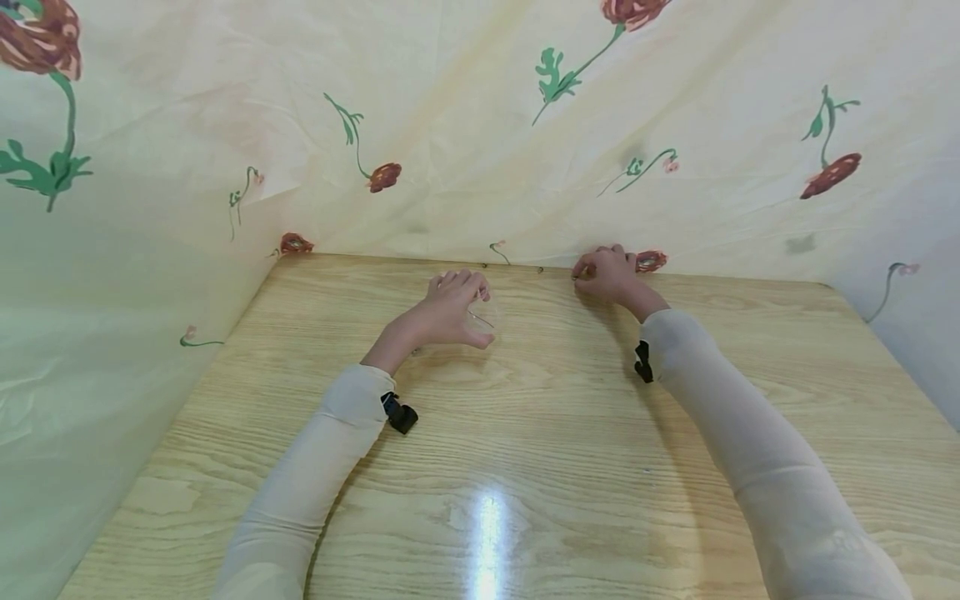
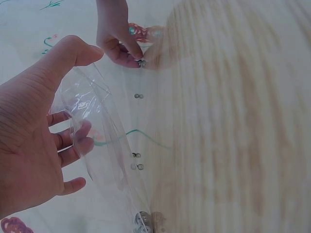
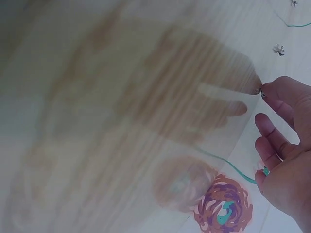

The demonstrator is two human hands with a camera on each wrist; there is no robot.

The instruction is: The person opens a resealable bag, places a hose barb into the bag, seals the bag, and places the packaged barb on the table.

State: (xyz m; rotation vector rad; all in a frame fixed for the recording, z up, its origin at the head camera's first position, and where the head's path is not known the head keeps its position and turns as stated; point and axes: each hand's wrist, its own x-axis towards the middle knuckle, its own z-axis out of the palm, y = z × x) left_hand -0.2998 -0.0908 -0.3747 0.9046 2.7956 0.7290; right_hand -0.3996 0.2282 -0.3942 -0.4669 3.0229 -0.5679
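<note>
- At the far edge of the tabletop (image 1: 562, 450), I judged at least 2 small metal pieces (image 1: 540, 269) placed.
- The right hand (image 1: 609, 275) pinched another piece (image 2: 141, 63) there, seemingly unplaced.
- The left hand (image 1: 448, 308), loosely curled, held clear plastic (image 2: 90, 97).

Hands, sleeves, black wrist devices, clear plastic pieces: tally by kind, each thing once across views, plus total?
Hands: 2 (left hand, right hand)
Sleeves: 2 (left sleeve, right sleeve)
Black wrist devices: 2 (left device, right device)
Clear plastic piece: 1
Total: 7
</note>
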